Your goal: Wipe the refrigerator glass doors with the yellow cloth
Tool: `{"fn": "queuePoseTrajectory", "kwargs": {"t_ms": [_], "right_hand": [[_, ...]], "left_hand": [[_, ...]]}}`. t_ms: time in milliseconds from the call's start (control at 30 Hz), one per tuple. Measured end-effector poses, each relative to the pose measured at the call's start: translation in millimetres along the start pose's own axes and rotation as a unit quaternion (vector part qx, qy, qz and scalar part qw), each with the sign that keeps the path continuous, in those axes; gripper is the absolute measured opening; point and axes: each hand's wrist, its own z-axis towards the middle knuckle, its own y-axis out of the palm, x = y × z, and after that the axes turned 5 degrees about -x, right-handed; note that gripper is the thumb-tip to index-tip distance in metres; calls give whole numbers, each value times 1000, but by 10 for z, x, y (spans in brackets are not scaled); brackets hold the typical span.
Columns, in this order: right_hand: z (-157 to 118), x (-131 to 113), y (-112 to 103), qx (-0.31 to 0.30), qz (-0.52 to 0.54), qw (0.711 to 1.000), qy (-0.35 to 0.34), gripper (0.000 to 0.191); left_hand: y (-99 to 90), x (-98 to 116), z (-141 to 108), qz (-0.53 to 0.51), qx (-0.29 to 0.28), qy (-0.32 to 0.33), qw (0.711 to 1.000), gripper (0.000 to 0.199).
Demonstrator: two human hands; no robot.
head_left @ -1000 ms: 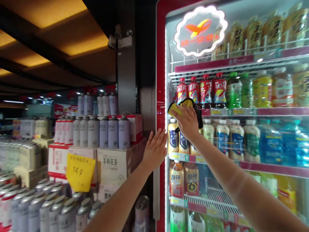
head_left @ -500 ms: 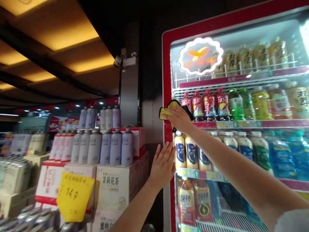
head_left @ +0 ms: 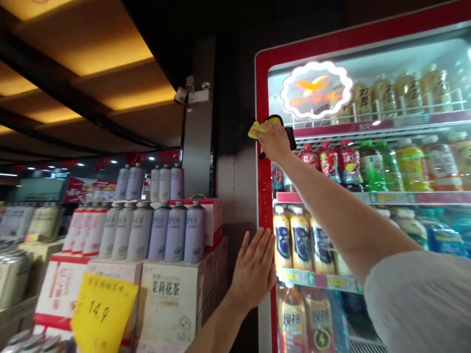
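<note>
My right hand point(head_left: 275, 141) presses a yellow cleaning cloth point(head_left: 256, 130) with black edging against the red frame point(head_left: 263, 196) of a glass-door drinks fridge. The cloth overlaps the frame's left side and the edge of the glass, just below the lit oval sign point(head_left: 316, 90). Lower down, my left hand point(head_left: 253, 269) rests against the same frame with its fingers stretched out and holding nothing. Behind the glass stand rows of bottled drinks, among them cream bottles with blue labels point(head_left: 300, 240) and red-capped bottles point(head_left: 349, 164).
To the left, lilac and grey cans point(head_left: 158, 230) stand on stacked cartons point(head_left: 172, 299). A yellow price card point(head_left: 103, 314) hangs in front of them. A dark pillar point(head_left: 198, 142) with a lamp fixture rises between the display and the fridge.
My right hand has slid the cloth upward along the fridge frame, from beside the red-capped bottles to near the top shelf. My left hand stays on the frame; the view has shifted slightly.
</note>
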Motion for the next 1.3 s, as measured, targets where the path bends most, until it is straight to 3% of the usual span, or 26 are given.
{"fn": "queuePoseTrajectory", "kwargs": {"t_ms": [167,433,833,1033,1167,1300], "right_hand": [[-358,-18,40,8,18,998,-53,37],[-1591,-269,-66,-50,23,993,-108,43],[-3080,-702,-88,-105,138,979,-111,38],[-3766,-973,-173,-175,195,960,-105,39],[-4308,-1185,-191,-219,192,949,-121,35],[-4897,-1488,-198,-221,169,953,-119,29]], "left_hand": [[7,23,-36,-9,-5,-8,1000,70],[-25,98,-112,-21,-25,-42,999,81],[-280,328,-257,-8,-133,-75,988,79],[-406,488,-404,-22,-212,-90,973,73],[-424,569,-493,-48,-243,-90,965,76],[-396,615,-589,-68,-261,-86,959,79]]}}
